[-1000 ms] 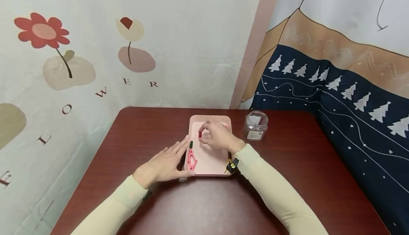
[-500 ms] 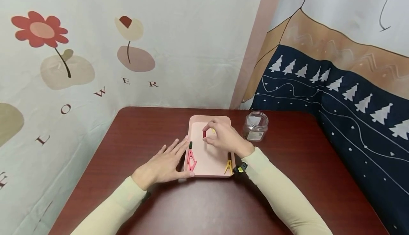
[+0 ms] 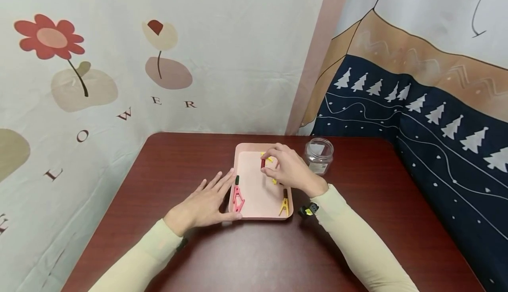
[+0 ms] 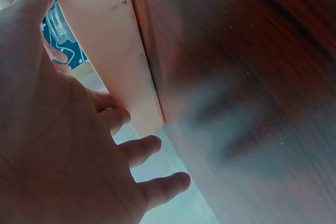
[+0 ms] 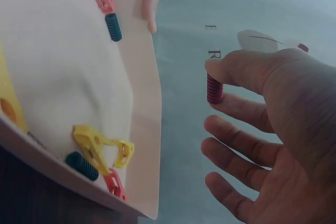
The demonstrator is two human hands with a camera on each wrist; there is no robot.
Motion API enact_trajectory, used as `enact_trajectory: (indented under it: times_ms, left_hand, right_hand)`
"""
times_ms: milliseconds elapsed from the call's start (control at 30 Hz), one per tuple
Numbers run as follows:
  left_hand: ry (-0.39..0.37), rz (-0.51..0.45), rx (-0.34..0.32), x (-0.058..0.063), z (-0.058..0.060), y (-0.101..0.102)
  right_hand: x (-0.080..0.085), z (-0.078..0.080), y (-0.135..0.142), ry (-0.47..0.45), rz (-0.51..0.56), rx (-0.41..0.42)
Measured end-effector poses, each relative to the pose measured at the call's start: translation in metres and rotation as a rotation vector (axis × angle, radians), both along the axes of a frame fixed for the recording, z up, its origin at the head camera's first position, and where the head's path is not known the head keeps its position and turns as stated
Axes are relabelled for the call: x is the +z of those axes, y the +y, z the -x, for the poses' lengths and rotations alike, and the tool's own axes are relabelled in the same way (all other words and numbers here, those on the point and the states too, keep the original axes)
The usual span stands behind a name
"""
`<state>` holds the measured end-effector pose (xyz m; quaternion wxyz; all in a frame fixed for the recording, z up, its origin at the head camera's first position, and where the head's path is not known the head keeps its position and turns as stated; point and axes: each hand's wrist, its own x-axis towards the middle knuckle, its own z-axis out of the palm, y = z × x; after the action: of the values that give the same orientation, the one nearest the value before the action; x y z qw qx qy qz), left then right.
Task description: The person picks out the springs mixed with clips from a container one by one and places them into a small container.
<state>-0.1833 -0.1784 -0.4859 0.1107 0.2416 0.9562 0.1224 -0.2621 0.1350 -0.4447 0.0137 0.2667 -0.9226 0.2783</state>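
Fingers of your right hand [image 3: 291, 170] pinch the small red ribbed cylinder [image 5: 214, 89] above the shallow pink plastic tray [image 3: 249, 212], while your flat, empty left hand [image 3: 204, 204] steadies its side.

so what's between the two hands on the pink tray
In the head view, a pink clip with a dark green spring sits at the tray's left rim, then bare floor up to the right hand.
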Motion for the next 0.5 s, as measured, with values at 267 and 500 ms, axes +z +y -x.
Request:
enact_trajectory:
  times_ms: [267, 500]
  left_hand:
    - [-0.002, -0.005, 0.001, -0.001, 0.000, -0.002]
    - [-0.008, -0.017, 0.001, -0.001, 0.001, -0.002]
  right_hand:
    - [0.003, 0.000, 0.012, 0.035, 0.012, -0.017]
    - [0.009, 0.000, 0.029, 0.061, 0.025, -0.048]
